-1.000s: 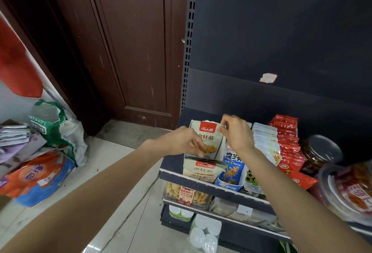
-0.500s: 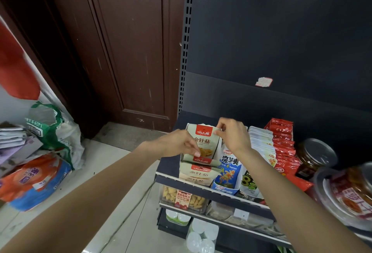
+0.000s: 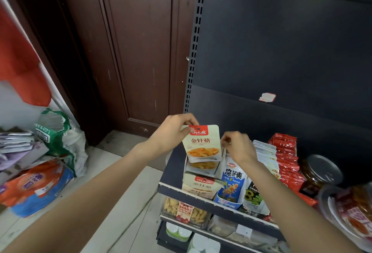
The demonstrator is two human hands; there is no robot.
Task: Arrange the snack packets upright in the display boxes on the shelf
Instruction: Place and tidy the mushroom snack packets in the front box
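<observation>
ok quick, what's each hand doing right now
Left hand: closed on the top of the cream snack packet.
Right hand: fingers curled beside the packet; whether it holds anything cannot be told.

A dark red wooden door (image 3: 128,51) is standing at twelve o'clock. A green-and-white sack (image 3: 60,140) is leaning at nine o'clock, an orange-and-blue bag (image 3: 34,186) lying below it. A lidded glass jar (image 3: 320,172) is sitting at three o'clock.

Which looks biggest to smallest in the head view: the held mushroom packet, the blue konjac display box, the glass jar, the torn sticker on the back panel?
1. blue konjac display box
2. mushroom packet and glass jar: too alike
3. torn sticker
</observation>
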